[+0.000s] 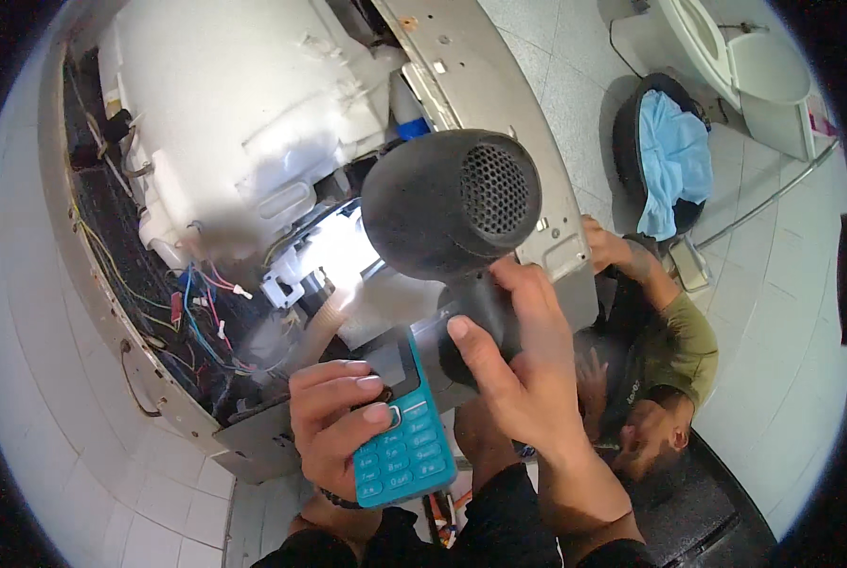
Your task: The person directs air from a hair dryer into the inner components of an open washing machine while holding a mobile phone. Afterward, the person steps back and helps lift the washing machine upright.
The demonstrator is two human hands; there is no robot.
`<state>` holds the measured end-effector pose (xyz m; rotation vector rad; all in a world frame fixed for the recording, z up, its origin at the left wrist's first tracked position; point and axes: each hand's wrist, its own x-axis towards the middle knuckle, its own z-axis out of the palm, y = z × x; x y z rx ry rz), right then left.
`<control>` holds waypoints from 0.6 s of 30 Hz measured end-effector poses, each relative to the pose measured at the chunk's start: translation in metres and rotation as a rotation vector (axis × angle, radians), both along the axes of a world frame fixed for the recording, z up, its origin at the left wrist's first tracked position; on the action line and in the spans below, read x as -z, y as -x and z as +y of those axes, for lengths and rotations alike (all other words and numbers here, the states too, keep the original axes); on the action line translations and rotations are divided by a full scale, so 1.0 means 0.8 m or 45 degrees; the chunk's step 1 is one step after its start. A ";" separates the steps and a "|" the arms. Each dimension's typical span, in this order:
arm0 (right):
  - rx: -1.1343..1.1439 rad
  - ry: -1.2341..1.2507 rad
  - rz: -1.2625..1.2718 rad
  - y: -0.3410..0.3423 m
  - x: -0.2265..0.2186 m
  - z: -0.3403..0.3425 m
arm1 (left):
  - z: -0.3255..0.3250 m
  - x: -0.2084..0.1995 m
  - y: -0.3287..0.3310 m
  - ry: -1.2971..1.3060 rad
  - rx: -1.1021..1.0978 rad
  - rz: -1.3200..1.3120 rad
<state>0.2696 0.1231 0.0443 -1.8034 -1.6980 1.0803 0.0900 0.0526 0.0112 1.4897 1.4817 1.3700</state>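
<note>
Evidently, most of the view is taken up by an opened, beige metal appliance cabinet [499, 95], inside which a large, rounded white plastic tub [224, 85] is seated. To the right, a co-worker in an olive-green short-sleeved shirt [684, 346] is seen, one hand raised at the cabinet's edge; whether the metal is touched cannot be told. Farther up, a crumpled light-blue cloth [674, 151] is held in an oval black basin [624, 142]. Over the cabinet's near right part, a bulky black hair dryer [433, 204] with a honeycomb vent is held up by its handle, which is closely wrapped by the right hand [537, 388], thumb on one side and index finger on the other. By the left hand [333, 407], a turquoise keypad phone [404, 431] is gripped, its keys facing up and the fingers curled over its left side; its top end is placed just beside the dryer's handle. Beneath, in the cabinet's dark interior, thin blue, pink and yellow wires [192, 298] are strung loosely, and a small white connector [242, 292] is left hanging at one wire's end.
</note>
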 end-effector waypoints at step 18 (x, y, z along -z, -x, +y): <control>-0.033 -0.043 0.011 0.002 0.002 0.000 | -0.001 0.001 -0.010 0.002 0.120 -0.011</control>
